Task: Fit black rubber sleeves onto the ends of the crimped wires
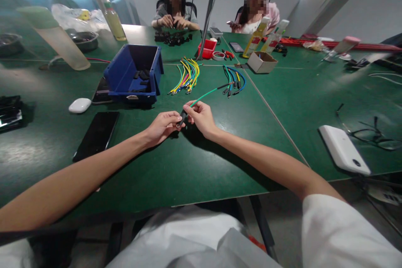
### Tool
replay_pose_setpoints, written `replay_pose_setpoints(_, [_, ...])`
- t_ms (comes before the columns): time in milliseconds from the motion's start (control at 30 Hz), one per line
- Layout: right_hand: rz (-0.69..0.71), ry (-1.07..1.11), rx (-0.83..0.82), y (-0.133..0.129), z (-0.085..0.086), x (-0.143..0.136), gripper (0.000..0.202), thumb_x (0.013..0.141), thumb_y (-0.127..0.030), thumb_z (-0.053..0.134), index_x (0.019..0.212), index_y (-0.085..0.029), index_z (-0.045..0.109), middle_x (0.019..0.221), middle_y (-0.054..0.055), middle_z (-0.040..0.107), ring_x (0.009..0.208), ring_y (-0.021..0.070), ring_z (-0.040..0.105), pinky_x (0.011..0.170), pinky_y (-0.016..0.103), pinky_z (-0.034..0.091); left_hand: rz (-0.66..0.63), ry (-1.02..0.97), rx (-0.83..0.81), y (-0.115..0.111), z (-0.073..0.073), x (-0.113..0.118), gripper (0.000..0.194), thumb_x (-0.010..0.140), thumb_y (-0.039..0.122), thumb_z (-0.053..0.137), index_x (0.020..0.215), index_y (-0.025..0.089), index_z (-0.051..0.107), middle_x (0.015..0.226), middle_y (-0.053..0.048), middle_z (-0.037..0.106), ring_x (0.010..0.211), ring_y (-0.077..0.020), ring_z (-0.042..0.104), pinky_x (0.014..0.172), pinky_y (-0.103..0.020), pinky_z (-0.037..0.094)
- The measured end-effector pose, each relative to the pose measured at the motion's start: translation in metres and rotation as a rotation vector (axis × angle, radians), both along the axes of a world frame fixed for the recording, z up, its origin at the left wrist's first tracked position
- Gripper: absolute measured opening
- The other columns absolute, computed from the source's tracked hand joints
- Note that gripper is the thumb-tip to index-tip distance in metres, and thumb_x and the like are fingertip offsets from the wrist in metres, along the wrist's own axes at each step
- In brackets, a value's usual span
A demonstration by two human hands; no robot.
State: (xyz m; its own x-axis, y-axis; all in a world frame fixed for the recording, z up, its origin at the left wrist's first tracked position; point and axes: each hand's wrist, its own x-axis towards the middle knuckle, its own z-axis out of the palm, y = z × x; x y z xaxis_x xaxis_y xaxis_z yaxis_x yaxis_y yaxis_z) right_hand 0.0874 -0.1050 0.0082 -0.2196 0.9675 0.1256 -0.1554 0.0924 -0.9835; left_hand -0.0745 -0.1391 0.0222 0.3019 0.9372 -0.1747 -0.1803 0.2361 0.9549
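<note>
My left hand (163, 127) pinches a small black sleeve-like piece (182, 117) over the green table (207, 176). My right hand (201, 118) is closed on the green wire (205, 95) where it meets that piece, close beside my left fingertips. The wire runs up and to the right, ending in a dark sleeve. Beyond my hands lie a bundle of yellow and green wires (191, 73) and a smaller bundle of blue and green wires (240, 81). A blue bin (130, 95) with black pieces inside stands to the left.
A black phone (97, 136) and white case (79, 105) lie left. A white device (344, 148) and glasses (370, 136) are right. Behind stand a metal pole (209, 12), red box (207, 48), cardboard box (262, 63) and bottles (114, 21). Two people sit across the table.
</note>
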Motion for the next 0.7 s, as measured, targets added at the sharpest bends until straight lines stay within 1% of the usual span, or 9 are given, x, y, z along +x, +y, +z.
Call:
replay_pose_setpoints(100, [0.007, -0.011, -0.019, 0.001, 0.001, 0.001, 0.039, 0.076, -0.048, 0.074, 0.094, -0.016, 0.062, 0.056, -0.007, 0.054, 0.045, 0.0068, 0.049, 0.043, 0.019, 0.039, 0.018, 0.006, 0.028, -0.001, -0.001, 0.002, 0.021, 0.069, 0.031, 0.074, 0.069, 0.017, 0.059, 0.064, -0.002, 0.060, 0.064, -0.0135, 0.060, 0.062, -0.026, 0.047])
replay_pose_setpoints(200, [0.009, -0.040, -0.020, 0.001, 0.003, 0.002, 0.041, 0.076, -0.048, 0.074, 0.097, -0.015, 0.062, 0.056, -0.007, 0.055, 0.045, 0.0070, 0.049, 0.043, 0.019, 0.039, 0.048, 0.051, 0.124, -0.002, -0.002, 0.004, 0.022, 0.070, 0.033, 0.074, 0.071, 0.017, 0.058, 0.063, -0.001, 0.062, 0.061, -0.0134, 0.060, 0.061, -0.026, 0.046])
replay_pose_setpoints(333, [0.037, -0.089, -0.005, 0.001, 0.006, 0.002, 0.044, 0.078, -0.050, 0.072, 0.101, -0.015, 0.063, 0.057, -0.006, 0.056, 0.045, 0.0074, 0.049, 0.042, 0.020, 0.040, 0.110, 0.266, 0.308, -0.004, -0.002, 0.002, 0.024, 0.073, 0.037, 0.072, 0.072, 0.017, 0.058, 0.063, -0.001, 0.063, 0.062, -0.0157, 0.062, 0.060, -0.027, 0.046])
replay_pose_setpoints(400, [0.050, -0.118, 0.002, 0.001, 0.008, 0.003, 0.042, 0.078, -0.052, 0.072, 0.098, -0.015, 0.064, 0.060, -0.004, 0.058, 0.045, 0.0074, 0.049, 0.042, 0.020, 0.040, 0.146, 0.390, 0.409, -0.006, -0.002, 0.000, 0.023, 0.075, 0.037, 0.069, 0.071, 0.017, 0.058, 0.065, -0.002, 0.065, 0.062, -0.0160, 0.062, 0.060, -0.027, 0.046])
replay_pose_setpoints(467, [0.047, -0.153, 0.018, 0.000, 0.011, 0.003, 0.040, 0.079, -0.053, 0.071, 0.088, -0.015, 0.064, 0.066, -0.001, 0.063, 0.046, 0.0071, 0.050, 0.042, 0.021, 0.040, 0.210, 0.547, 0.542, -0.009, -0.001, -0.002, 0.019, 0.077, 0.034, 0.066, 0.071, 0.018, 0.058, 0.066, -0.001, 0.065, 0.060, -0.0149, 0.060, 0.059, -0.027, 0.045])
replay_pose_setpoints(533, [0.046, -0.183, 0.029, -0.002, 0.014, 0.003, 0.040, 0.079, -0.054, 0.071, 0.085, -0.014, 0.065, 0.070, 0.001, 0.065, 0.047, 0.0071, 0.051, 0.043, 0.021, 0.041, 0.293, 0.738, 0.713, -0.010, -0.001, -0.003, 0.014, 0.078, 0.029, 0.062, 0.069, 0.018, 0.058, 0.065, 0.000, 0.064, 0.059, -0.0141, 0.058, 0.061, -0.027, 0.044])
replay_pose_setpoints(600, [0.067, -0.196, 0.033, -0.005, 0.017, 0.002, 0.042, 0.079, -0.053, 0.071, 0.092, -0.014, 0.066, 0.067, 0.000, 0.064, 0.049, 0.0082, 0.053, 0.044, 0.021, 0.041, 0.346, 0.914, 0.914, -0.011, -0.001, -0.005, 0.013, 0.078, 0.025, 0.060, 0.066, 0.019, 0.057, 0.063, -0.001, 0.062, 0.058, -0.0144, 0.056, 0.061, -0.029, 0.043])
replay_pose_setpoints(700, [0.104, -0.199, 0.044, -0.012, 0.019, 0.000, 0.050, 0.076, -0.049, 0.076, 0.109, -0.014, 0.064, 0.064, -0.003, 0.062, 0.053, 0.0100, 0.057, 0.048, 0.021, 0.044, 0.337, 1.111, 1.208, -0.011, -0.003, -0.009, 0.017, 0.079, 0.023, 0.058, 0.063, 0.020, 0.056, 0.058, -0.002, 0.058, 0.056, -0.0155, 0.053, 0.060, -0.031, 0.039])
